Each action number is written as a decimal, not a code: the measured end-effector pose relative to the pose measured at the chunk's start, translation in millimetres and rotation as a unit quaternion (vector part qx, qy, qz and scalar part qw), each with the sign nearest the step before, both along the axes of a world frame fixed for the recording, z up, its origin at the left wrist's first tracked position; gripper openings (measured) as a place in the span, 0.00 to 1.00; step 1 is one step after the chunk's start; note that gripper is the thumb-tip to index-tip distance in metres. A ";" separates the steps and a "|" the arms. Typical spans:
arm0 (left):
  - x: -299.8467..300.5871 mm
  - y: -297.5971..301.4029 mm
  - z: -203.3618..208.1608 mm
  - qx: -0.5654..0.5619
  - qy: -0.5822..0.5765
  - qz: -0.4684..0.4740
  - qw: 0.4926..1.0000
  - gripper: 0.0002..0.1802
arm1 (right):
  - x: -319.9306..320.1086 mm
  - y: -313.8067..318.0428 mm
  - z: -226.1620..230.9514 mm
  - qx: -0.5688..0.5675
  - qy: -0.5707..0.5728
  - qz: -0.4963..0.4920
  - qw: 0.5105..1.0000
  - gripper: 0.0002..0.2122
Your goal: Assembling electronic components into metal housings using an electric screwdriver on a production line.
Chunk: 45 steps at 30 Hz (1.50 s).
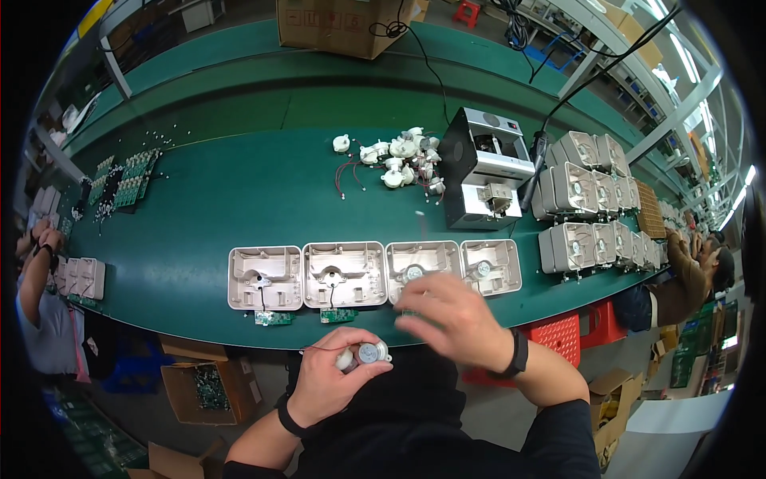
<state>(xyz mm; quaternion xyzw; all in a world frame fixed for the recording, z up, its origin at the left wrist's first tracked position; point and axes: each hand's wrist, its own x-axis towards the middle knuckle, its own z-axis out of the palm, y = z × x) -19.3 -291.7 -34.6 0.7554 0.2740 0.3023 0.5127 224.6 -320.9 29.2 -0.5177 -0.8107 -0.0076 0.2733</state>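
Close to my body, just off the table's front edge, my left hand (323, 385) is closed around a small white plastic part with a round silver disc (368, 354). A thin dark wire trails from it. My right hand (456, 321) hovers over the row of cases, slightly blurred, fingers apart and apparently holding nothing. Beneath it is a white case (399, 259), partly hidden, with a silver disc part inside. To its right, another case (511, 267) has a similar disc. Two more cases (239, 279) (345, 254) lie left, wired to green circuit boards (274, 318) (338, 315).
White motor-like parts (401, 149) with red wires lie in a pile beside a black-and-silver machine (479, 136). Stacked filled cases (570, 191) stand at the right. Circuit boards (137, 177) lie far left. Other people (694, 271) sit at both ends; a red stool (556, 339) stands below.
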 end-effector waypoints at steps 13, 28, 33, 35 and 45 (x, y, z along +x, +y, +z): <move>-8.2 -17.4 -7.7 0.118 0.051 0.158 0.979 0.35 | -52.4 -18.0 -9.2 -0.183 0.159 0.094 0.966 0.17; -51.7 8.0 9.8 -0.136 -0.083 0.216 0.963 0.30 | -68.1 49.5 -2.1 -0.127 0.102 0.036 0.986 0.13; -66.7 11.0 -6.4 -0.369 -0.260 0.190 0.872 0.19 | -69.4 76.4 -23.9 -0.141 -0.025 0.005 0.990 0.10; -72.1 6.3 -8.4 -0.373 -0.272 0.190 0.867 0.15 | -71.9 82.9 -29.8 -0.143 -0.065 0.020 0.987 0.10; -104.4 3.8 -19.6 -0.468 -0.321 0.072 0.820 0.20 | -75.0 87.8 -37.8 -0.050 -0.111 0.037 0.992 0.11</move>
